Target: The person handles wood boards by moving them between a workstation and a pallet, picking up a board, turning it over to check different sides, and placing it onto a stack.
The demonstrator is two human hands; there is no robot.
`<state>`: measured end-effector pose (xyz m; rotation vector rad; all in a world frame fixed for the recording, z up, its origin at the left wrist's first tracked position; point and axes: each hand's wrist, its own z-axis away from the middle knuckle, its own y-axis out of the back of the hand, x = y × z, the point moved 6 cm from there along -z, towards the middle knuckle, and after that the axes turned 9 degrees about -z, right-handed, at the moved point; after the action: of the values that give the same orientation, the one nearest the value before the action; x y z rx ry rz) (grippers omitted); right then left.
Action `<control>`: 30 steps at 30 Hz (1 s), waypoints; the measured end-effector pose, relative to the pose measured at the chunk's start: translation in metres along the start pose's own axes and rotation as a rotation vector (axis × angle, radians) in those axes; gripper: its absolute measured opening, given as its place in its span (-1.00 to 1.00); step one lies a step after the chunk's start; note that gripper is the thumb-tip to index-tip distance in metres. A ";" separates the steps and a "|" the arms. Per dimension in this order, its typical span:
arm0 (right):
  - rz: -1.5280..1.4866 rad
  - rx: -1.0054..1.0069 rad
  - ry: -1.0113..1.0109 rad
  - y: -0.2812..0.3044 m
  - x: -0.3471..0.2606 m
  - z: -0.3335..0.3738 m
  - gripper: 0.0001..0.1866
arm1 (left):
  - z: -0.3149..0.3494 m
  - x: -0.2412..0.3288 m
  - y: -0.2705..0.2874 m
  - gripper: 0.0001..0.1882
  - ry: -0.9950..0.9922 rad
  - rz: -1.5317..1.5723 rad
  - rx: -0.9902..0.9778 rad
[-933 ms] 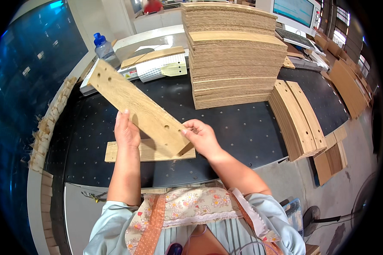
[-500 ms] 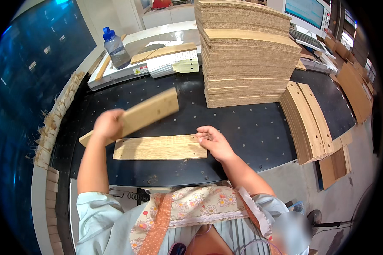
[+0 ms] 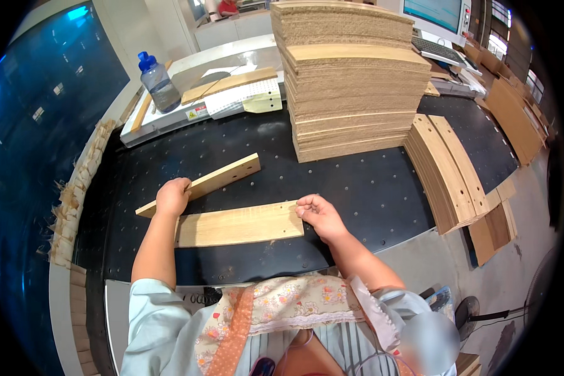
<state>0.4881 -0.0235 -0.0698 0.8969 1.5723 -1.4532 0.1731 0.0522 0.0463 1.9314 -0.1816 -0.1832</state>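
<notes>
My left hand (image 3: 173, 197) is closed around a light wooden board (image 3: 225, 177), which stands tilted on its long edge, slanting away to the right, with holes near its far end. In front of it a second wooden board (image 3: 239, 225) lies flat on the black table (image 3: 351, 188), small holes at its right end. The curled fingers of my right hand (image 3: 319, 216) are at that board's upper right corner, thumb and fingertips together on it. The left end of the flat board is partly behind my left wrist.
A tall stack of boards (image 3: 357, 88) stands at the back. To the right is a row of drilled boards (image 3: 442, 175). A blue-capped water bottle (image 3: 160, 84) rests on a white machine ledge (image 3: 169, 125). A keyboard (image 3: 438, 50) and monitor (image 3: 433, 14) are at the back right.
The board in my left hand has come down and turned more onto its edge over the table. My right hand has stayed at the flat board's right end. The view has shifted slightly.
</notes>
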 end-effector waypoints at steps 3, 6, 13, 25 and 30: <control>-0.056 -0.002 0.019 0.005 0.003 0.001 -0.85 | 0.007 0.004 -0.003 -0.92 -0.128 -0.097 0.275; -0.039 0.004 0.042 0.009 0.005 -0.001 -0.87 | 0.013 0.005 -0.024 -0.90 -0.200 -0.248 0.198; -0.051 0.019 0.041 0.006 0.005 -0.003 -0.89 | 0.018 -0.005 -0.009 -0.88 -0.145 -0.090 0.285; 0.273 0.084 0.267 -0.006 -0.030 0.009 -0.86 | -0.021 0.025 0.086 -0.82 0.007 0.347 -0.167; 0.910 -0.029 1.006 -0.078 -0.120 0.014 -0.60 | -0.022 0.096 0.133 -0.85 -0.391 -0.102 -0.067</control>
<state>0.4711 -0.0421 0.0714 2.1562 1.4237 -0.2854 0.2659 0.0042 0.1745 1.8232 -0.3310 -0.6278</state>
